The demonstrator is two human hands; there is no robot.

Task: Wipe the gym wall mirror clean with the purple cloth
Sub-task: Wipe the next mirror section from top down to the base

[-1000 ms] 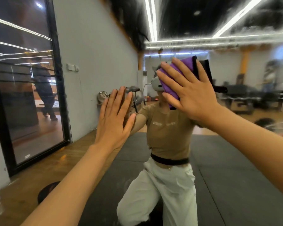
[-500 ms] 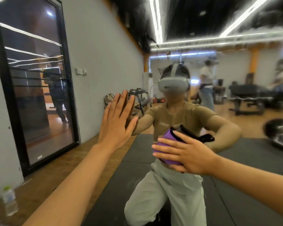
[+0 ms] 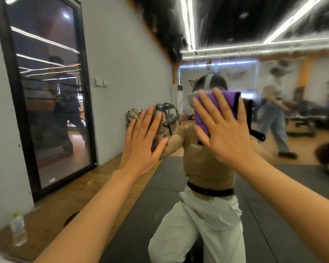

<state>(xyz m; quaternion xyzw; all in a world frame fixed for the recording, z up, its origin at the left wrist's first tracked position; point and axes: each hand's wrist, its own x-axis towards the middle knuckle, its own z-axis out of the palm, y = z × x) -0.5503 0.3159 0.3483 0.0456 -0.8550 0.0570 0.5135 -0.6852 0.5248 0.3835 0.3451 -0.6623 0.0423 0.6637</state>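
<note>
The wall mirror [image 3: 285,196] fills the view in front of me and reflects the gym and my own kneeling figure. My right hand [image 3: 223,130] presses the folded purple cloth [image 3: 222,105] flat against the glass at head height, fingers spread straight over it. The cloth has a black edge and sticks out above and to the left of my fingers. My left hand [image 3: 142,143] lies flat on the mirror to the left, fingers straight and together, meeting its own reflection. It holds nothing.
A plastic water bottle [image 3: 18,231] stands on the wooden floor at the lower left, by the wall. A black-framed glass door [image 3: 46,92] shows at the left. The mirror reflects black floor mats, gym equipment and a person walking at the right.
My right hand has swept the cloth down to waist height and back up to head height. My left hand has stayed flat on the glass.
</note>
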